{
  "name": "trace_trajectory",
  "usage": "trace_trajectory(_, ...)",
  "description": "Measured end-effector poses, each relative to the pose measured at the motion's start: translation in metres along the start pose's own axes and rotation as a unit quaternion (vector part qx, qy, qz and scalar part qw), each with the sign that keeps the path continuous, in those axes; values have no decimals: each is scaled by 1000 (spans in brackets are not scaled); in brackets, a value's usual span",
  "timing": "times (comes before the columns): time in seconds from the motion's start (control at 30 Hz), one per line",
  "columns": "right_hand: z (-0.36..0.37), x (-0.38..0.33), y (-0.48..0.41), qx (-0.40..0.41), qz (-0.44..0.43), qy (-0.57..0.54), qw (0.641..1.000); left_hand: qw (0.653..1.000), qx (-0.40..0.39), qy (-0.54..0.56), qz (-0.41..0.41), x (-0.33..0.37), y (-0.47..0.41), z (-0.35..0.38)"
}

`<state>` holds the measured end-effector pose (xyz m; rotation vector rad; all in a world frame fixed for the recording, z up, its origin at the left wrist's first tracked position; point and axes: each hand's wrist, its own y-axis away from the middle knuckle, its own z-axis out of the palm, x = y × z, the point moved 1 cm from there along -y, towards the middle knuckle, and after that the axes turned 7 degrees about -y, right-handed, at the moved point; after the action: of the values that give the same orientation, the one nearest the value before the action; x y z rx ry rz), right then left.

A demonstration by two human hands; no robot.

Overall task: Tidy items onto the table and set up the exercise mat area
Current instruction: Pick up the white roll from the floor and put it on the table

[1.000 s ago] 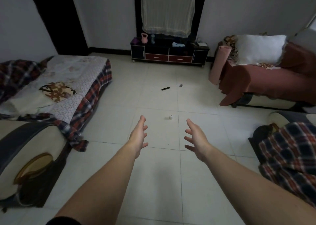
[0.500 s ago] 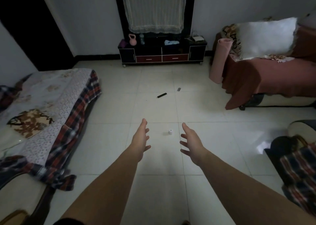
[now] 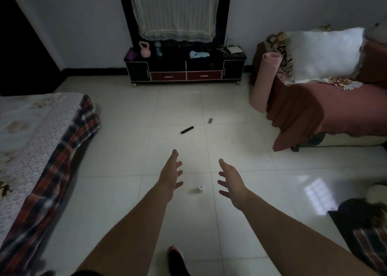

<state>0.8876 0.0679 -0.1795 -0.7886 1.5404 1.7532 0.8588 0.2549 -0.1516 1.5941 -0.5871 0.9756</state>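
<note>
Where a pale tiled floor (image 3: 117, 150) shows between two outstretched bare arms, a small white cube-like object (image 3: 199, 189) lies loose, too small to identify. Farther off lie a slim black remote-shaped bar (image 3: 187, 130) and a small flat grey piece (image 3: 210, 120), each apart from the others. The left hand (image 3: 170, 175) and right hand (image 3: 230, 180) hover either side of the white object, fingers spread and holding nothing, seemingly poised to gather it. A rolled pink exercise mat (image 3: 265, 81) stands propped against a sofa draped in rust-brown cloth (image 3: 303, 108), probably parked aside. By the far wall, a low black table with red drawers (image 3: 233, 69) carries a pink kettlebell (image 3: 145, 49).
</note>
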Motion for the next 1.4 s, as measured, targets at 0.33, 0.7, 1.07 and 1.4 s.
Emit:
trace_trajectory(0.33, 41, -38, -161, 33, 67, 4, 997, 997, 6, -16, -78, 40, -176, -6)
trace_trajectory(0.7, 34, -24, -363, 63, 170, 76, 981, 980, 86, 18, -177, 17, -331, 23)
trace_trajectory(1.07, 13, 140, -542, 41, 240, 189, 951, 970, 83, -80, -216, -166, -507, 62)
trace_trajectory(1.4, -7, 356, -695, -74, 92, 532, 838, 966, 61, -161, -192, -401, -650, 44)
